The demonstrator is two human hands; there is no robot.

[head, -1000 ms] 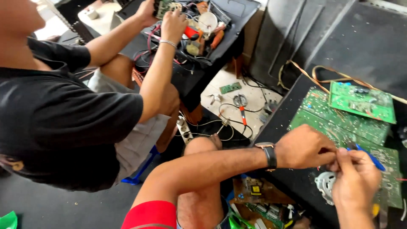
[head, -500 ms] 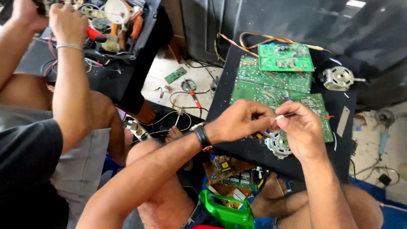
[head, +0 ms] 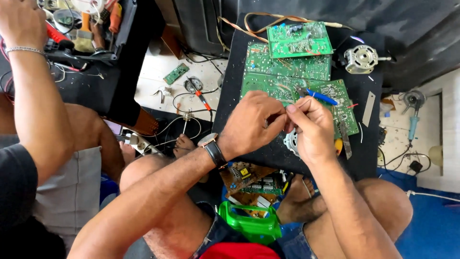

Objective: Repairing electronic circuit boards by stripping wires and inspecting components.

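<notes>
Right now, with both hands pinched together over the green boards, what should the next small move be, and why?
Probably steady the pinch and lower it toward the large green circuit board. The left hand and right hand meet fingertip to fingertip just above it, apparently on something thin that is too small to identify. A blue-handled tool lies on the board right beside them, so a short, careful move seems wise.

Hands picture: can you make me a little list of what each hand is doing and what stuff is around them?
left hand: wears a dark wristwatch, fingertips pinched against the right hand
right hand: pinching something thin, too small to tell what
under the hands: green circuit boards lying on a black panel
beside the boards: a small grey motor, a blue-handled tool
on the floor: a loose small green board, wires
at the left: another person's arm with a silver bracelet
</notes>
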